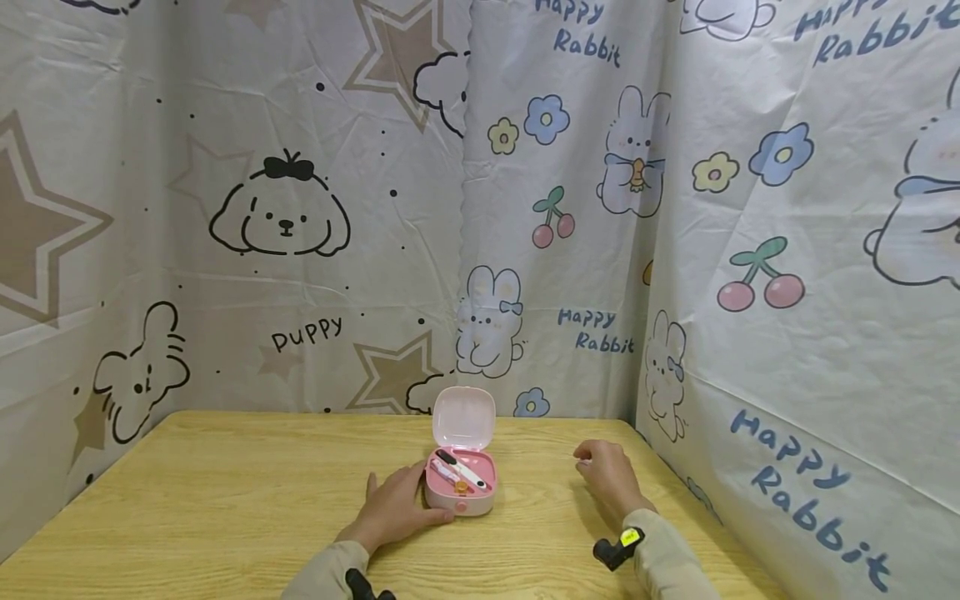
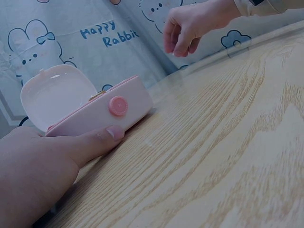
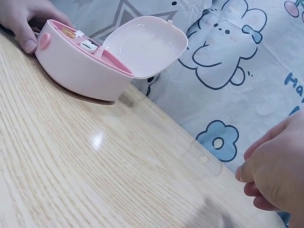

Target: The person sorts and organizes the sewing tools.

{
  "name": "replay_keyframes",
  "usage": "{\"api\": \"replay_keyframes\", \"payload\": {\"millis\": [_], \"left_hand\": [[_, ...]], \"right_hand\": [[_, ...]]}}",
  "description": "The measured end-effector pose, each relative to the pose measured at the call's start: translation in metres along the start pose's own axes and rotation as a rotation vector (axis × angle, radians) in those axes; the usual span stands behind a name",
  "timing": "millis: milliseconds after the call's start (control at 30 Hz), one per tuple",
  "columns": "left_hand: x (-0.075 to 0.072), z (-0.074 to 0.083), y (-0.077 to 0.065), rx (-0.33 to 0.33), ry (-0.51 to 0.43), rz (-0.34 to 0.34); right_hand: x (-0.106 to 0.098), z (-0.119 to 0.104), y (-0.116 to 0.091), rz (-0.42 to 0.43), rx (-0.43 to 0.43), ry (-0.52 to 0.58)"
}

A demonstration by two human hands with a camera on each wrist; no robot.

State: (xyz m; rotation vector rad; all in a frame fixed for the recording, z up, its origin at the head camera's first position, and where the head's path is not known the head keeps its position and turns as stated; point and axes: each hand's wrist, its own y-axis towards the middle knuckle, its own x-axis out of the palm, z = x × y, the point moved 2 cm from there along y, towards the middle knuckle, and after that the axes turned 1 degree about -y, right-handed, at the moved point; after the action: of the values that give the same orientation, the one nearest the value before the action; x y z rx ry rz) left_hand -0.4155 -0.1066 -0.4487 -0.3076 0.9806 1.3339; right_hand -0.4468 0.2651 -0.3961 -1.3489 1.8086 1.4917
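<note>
A small pink box [image 1: 461, 500] with a round pink button [image 2: 118, 106] on its front stands on the table, its hinged lid [image 1: 465, 418] raised. Inside lie a slim white stick with a black end [image 1: 461, 468], a pink-and-white piece [image 1: 446, 473] and a small orange-gold item [image 1: 461, 487]. My left hand [image 1: 397, 507] holds the box at its left side, thumb along the front below the button, other fingers partly hidden behind it. To the right, apart from the box, my right hand [image 1: 609, 477] hovers above the table with loosely curled fingers; I see nothing held in it.
The wood-grain table [image 1: 247, 483] reaches back to printed curtains [image 1: 300, 275] behind and a printed sheet [image 1: 810, 350] on the right. Black devices are strapped to both wrists, the right one [image 1: 618, 548] with a yellow label.
</note>
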Motion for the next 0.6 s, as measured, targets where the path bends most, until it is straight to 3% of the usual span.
{"api": "replay_keyframes", "payload": {"millis": [600], "left_hand": [[0.000,-0.001,0.001,-0.006,-0.012,-0.010]], "right_hand": [[0.001,-0.022,0.002,-0.030,-0.056,-0.049]]}}
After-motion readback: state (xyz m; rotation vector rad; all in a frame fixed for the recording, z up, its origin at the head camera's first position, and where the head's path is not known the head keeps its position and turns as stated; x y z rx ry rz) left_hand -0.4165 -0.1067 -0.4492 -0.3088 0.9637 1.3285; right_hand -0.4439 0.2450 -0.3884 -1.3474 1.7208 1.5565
